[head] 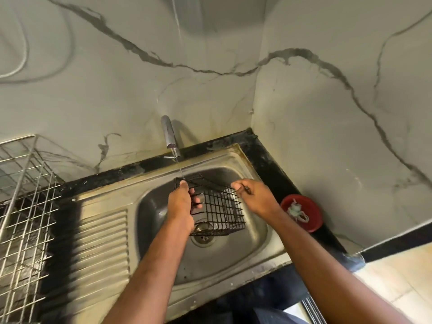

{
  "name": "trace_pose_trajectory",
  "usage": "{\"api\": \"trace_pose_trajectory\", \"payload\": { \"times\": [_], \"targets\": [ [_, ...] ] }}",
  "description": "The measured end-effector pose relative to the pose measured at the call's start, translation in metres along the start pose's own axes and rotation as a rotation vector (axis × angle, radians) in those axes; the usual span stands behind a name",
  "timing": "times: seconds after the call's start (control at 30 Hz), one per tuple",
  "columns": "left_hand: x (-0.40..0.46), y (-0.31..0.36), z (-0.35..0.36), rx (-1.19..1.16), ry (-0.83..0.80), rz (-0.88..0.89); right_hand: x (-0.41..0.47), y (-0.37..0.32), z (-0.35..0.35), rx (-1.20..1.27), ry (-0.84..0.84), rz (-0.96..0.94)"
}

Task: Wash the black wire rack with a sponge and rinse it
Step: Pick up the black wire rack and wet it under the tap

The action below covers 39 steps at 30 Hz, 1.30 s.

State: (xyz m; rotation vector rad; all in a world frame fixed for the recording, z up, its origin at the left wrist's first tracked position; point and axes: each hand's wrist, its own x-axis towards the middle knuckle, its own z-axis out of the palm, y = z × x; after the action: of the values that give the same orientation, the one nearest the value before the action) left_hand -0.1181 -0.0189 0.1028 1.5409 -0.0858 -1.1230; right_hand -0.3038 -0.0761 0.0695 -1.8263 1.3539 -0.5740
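Rinsing looks under way: the rack (pixel 218 206) hangs over the sink (pixel 245 249) under the tap (pixel 170 136)'s thin stream, left hand (pixel 181 206) gripping its near side, right hand (pixel 254 197) pinching its rim, no sponge in view.

Marble-veined pale walls (pixel 327 113) meeting in a corner, black countertop (pixel 268 160), pale tiled floor (pixel 397 284) at lower right
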Motion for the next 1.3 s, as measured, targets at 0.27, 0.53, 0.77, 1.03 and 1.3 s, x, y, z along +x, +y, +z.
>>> {"api": "trace_pose_trajectory", "payload": {
  "times": [0.27,0.53,0.77,1.03,1.3],
  "targets": [
    [-0.007,0.006,-0.034,-0.095,0.18,0.072,-0.021,-0.019,0.012,0.006,-0.045,0.038],
    [-0.022,0.016,-0.076,-0.253,0.128,0.043,-0.019,-0.029,0.04,-0.022,-0.033,0.143],
    [-0.02,0.014,-0.109,-0.387,0.145,-0.03,-0.008,-0.029,0.061,0.407,0.01,0.512],
    [-0.011,0.014,-0.127,-0.349,0.149,-0.04,0.011,-0.053,0.077,0.877,-0.121,0.593],
    [-0.016,0.004,-0.145,-0.167,0.15,0.023,0.024,-0.066,0.085,0.548,-0.202,0.246]
  ]
}}
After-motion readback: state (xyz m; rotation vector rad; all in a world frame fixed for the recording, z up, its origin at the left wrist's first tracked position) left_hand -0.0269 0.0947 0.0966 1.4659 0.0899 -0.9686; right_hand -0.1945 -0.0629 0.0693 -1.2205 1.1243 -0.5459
